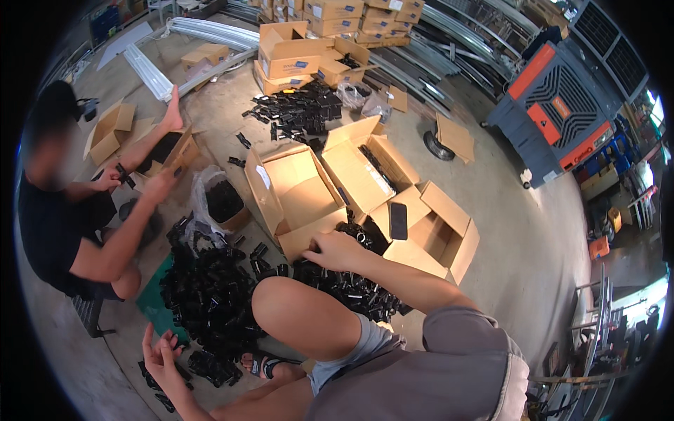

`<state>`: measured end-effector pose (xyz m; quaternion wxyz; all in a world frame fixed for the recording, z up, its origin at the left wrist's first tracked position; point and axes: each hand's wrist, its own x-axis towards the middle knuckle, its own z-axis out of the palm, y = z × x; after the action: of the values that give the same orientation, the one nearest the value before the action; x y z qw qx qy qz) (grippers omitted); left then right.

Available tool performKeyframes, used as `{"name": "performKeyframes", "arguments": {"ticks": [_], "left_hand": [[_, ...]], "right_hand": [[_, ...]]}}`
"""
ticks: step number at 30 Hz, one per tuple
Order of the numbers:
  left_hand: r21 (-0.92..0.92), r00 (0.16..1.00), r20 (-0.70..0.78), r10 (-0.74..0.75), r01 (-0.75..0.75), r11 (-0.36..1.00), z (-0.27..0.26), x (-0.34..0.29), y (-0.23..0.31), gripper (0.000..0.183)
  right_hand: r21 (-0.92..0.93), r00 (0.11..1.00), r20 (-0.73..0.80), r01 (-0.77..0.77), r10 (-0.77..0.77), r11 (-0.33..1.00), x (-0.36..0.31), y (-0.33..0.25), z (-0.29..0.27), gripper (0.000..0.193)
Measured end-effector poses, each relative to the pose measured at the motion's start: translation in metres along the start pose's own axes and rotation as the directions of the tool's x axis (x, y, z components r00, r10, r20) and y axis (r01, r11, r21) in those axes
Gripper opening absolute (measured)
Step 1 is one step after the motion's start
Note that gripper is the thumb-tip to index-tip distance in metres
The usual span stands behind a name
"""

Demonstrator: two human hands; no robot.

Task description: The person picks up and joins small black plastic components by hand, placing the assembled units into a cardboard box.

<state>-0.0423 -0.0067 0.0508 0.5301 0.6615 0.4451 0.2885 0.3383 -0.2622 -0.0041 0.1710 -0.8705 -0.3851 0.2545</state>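
Note:
My left hand [165, 356] is raised at the lower left, fingers apart, beside a large heap of small black parts [210, 291]. I see nothing gripped in it; some black parts lie just behind its fingers. My right hand [334, 251] is over a second heap of black parts [361, 291], close to the front flap of an open cardboard box [298, 184]. Its fingers are curled in, and whatever they may hold is hidden. The black parts look like short clips or brackets; their exact kind cannot be made out.
A co-worker [67, 231] sits at the left, holding a black part. Beyond the heaps are more open boxes [375, 161], another pile of black parts [298, 109] and a plastic-lined box [217, 200]. A phone [398, 221] lies on a box flap. A grey-orange machine [554, 116] stands at right.

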Motion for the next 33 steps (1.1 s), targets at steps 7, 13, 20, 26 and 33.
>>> {"name": "performKeyframes", "arguments": {"ticks": [7, 13, 20, 26, 33], "left_hand": [[-0.008, 0.986, 0.018, -0.166, 0.167, 0.986, -0.009, 0.005, -0.023, 0.047], [-0.067, 0.971, -0.031, -0.235, 0.233, 0.970, -0.016, -0.003, -0.031, 0.048], [-0.070, 0.954, -0.031, -0.298, 0.296, 0.953, -0.020, -0.006, -0.035, 0.046], [0.014, 0.945, -0.064, -0.321, 0.322, 0.947, -0.006, -0.019, -0.023, 0.045], [0.052, 0.936, 0.059, -0.347, 0.345, 0.937, 0.007, -0.014, -0.036, 0.045]], "right_hand": [[0.191, 0.818, -0.463, -0.284, 0.342, 0.940, -0.062, 0.140, 0.067, 0.041], [0.410, 0.423, -0.593, -0.574, 0.685, 0.709, -0.040, 0.256, 0.064, 0.071], [0.335, 0.412, -0.323, -0.792, 0.852, 0.510, -0.001, 0.316, 0.056, 0.131], [0.395, 0.439, -0.242, -0.770, 0.865, 0.502, -0.007, 0.324, 0.039, 0.118], [0.354, 0.462, -0.341, -0.744, 0.819, 0.567, -0.028, 0.331, 0.033, 0.093]]}}
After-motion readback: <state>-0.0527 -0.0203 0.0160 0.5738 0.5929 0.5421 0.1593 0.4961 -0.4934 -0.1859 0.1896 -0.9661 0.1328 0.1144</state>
